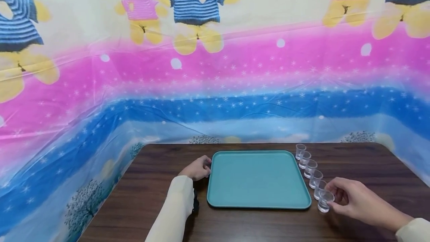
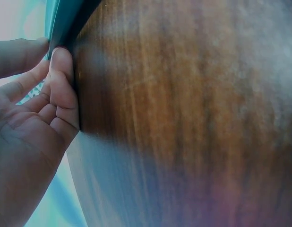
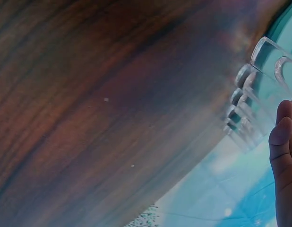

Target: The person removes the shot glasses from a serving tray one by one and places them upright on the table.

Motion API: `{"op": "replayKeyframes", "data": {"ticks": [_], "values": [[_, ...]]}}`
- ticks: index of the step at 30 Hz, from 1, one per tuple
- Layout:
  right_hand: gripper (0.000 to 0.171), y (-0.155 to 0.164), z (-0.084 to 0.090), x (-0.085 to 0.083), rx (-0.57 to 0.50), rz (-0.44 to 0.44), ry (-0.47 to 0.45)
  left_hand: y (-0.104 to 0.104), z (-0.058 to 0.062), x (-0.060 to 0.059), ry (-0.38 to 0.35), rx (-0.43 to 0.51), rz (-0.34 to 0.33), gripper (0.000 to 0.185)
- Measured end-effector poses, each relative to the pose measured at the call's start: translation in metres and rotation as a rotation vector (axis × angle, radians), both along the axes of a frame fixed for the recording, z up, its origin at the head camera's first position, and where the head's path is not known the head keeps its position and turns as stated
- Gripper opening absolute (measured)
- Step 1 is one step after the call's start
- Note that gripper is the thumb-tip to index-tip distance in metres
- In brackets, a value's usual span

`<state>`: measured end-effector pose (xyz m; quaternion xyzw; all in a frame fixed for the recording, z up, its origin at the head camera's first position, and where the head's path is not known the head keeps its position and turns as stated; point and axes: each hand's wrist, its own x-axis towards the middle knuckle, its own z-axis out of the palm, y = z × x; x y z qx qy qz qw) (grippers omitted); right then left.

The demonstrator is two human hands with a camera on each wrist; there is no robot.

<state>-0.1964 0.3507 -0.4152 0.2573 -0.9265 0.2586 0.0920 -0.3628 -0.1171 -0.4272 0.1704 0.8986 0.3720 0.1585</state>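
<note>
A teal rectangular tray (image 1: 258, 180) lies on the wooden table. My left hand (image 1: 197, 168) grips the tray's left rim; in the left wrist view, the thumb and a bent finger (image 2: 62, 64) meet at the tray edge (image 2: 55, 28). Along the tray's right side, several small clear glasses run in a slanting row, from the far glass (image 1: 300, 151) to the nearest glass (image 1: 325, 201). The thumb and forefinger of my right hand (image 1: 352, 199) pinch that nearest glass, which stands just off the tray's near right corner. In the right wrist view, fingers (image 3: 283, 135) show beside the glasses.
The dark wooden table (image 1: 255, 227) has rounded far corners. Behind it and at both sides hangs a printed cloth (image 1: 215, 74) with bears and snowflakes. The other glasses, such as the middle glass (image 1: 315, 179), stand close together right behind the pinched one.
</note>
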Motion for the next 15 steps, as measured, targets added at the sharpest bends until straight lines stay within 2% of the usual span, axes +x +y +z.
{"op": "replayKeyframes", "data": {"ticks": [6,12,15], "values": [[0.023,0.0007,-0.0069,0.0003,-0.004,-0.014,0.003,-0.0050,-0.0014,0.0006,-0.006,0.006,0.006,0.035],[0.026,0.0006,-0.0042,-0.0017,0.009,-0.049,-0.017,-0.0065,-0.0005,0.0000,-0.007,0.021,0.000,0.036],[0.026,-0.0007,-0.0013,-0.0033,0.008,-0.070,0.078,-0.0041,0.0025,-0.0005,0.001,0.011,0.026,0.039]]}}
